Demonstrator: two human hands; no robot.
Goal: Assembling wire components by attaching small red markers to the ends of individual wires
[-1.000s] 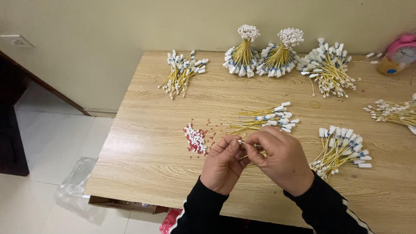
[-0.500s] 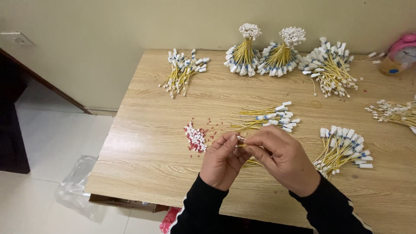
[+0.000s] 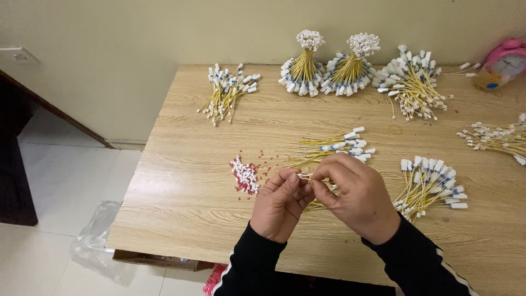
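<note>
My left hand point(image 3: 280, 205) and my right hand point(image 3: 356, 197) meet over the front middle of a light wooden table point(image 3: 186, 186). Together their fingertips pinch one thin yellow cable with a white connector end point(image 3: 304, 176). Just behind the hands lies a loose bundle of yellow cables with white and blue connectors point(image 3: 335, 147). A small heap of white and red caps point(image 3: 245, 174) rests left of my left hand. Another cable bundle point(image 3: 430, 183) lies right of my right hand.
Several more cable bundles sit farther back: one at the left point(image 3: 226, 92), two upright ones point(image 3: 304, 68) point(image 3: 350, 68), a spread pile point(image 3: 412, 82), one at the right edge point(image 3: 496, 137). A pink alarm clock point(image 3: 501, 61) stands at the far right. Clear plastic point(image 3: 96, 241) lies on the floor.
Both hands stay at the same spot; the fingers shift slightly as they work the small cable end. The view has tilted a little.
</note>
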